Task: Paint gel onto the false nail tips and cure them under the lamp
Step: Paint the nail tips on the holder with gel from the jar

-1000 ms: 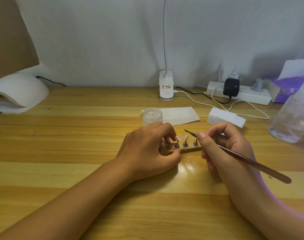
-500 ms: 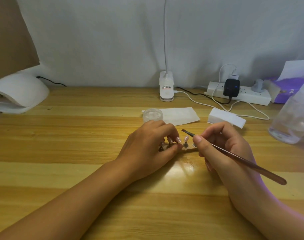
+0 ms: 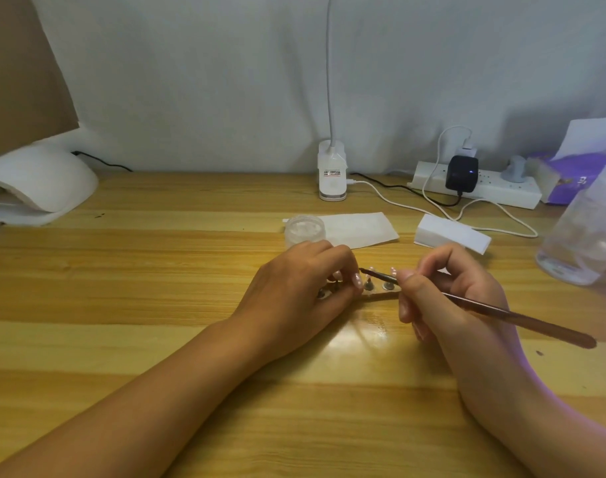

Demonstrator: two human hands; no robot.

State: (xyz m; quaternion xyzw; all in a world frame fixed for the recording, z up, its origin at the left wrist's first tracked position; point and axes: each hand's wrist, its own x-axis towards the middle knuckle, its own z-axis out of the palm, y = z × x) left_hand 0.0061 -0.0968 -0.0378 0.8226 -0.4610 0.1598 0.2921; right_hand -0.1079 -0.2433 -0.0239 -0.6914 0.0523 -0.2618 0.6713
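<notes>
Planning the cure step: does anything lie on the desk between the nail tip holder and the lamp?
Nothing visible: bare desk runs from the holder, gripped by the left hand, to the lamp far left.

The brush point(image 3: 467, 301) is lowered by the right hand point(image 3: 446, 291), its tip brought among the nail tips point(image 3: 393, 271), nearer the left hand point(image 3: 294, 288).

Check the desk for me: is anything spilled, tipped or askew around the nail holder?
Nothing stands out. The left hand grips the wooden nail-tip strip, which lies flat; the right hand holds the thin brown brush; the small clear jar stands upright. The shiny patch looks like lamp glare.
</notes>
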